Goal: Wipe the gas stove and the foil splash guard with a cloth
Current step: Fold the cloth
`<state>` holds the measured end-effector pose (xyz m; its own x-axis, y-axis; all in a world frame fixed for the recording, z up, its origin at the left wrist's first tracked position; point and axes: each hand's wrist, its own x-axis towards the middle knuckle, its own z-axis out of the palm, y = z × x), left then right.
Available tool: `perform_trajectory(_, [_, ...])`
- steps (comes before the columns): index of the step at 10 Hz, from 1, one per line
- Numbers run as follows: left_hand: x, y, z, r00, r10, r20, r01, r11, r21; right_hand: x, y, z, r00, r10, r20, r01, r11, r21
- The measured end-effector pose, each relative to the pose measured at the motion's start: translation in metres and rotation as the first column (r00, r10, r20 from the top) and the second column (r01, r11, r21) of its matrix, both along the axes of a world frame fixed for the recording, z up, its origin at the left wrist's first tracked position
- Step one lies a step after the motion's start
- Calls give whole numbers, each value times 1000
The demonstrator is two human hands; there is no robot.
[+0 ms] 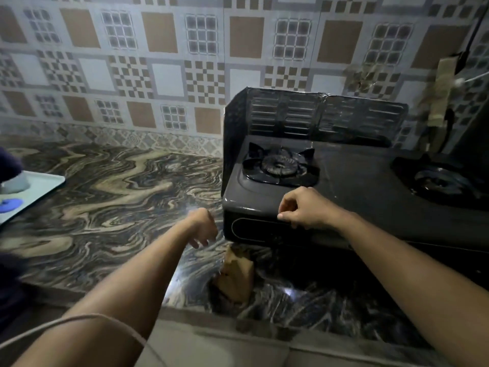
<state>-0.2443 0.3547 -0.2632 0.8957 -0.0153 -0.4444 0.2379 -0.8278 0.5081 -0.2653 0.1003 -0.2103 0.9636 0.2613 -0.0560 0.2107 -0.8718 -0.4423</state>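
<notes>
A dark two-burner gas stove sits on a marbled countertop, with a foil splash guard standing along its back and left side. The right hand rests on the stove's front edge, fingers curled, holding nothing visible. The left hand hangs beside the stove's corner, fingers loosely curled and empty. A brown cloth lies on the counter below the stove.
</notes>
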Motion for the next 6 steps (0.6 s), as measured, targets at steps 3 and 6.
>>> perform_trajectory(3, [-54, -8, -80, 990, -80, 114, 80, 997, 10, -50, 57, -106, 995, -50, -92, 46, 998, -50])
perform_trajectory(6, [-68, -9, -95, 982, 83, 171, -49, 979, -196, -53, 70, -139, 986, -116, -121, 125, 990, 67])
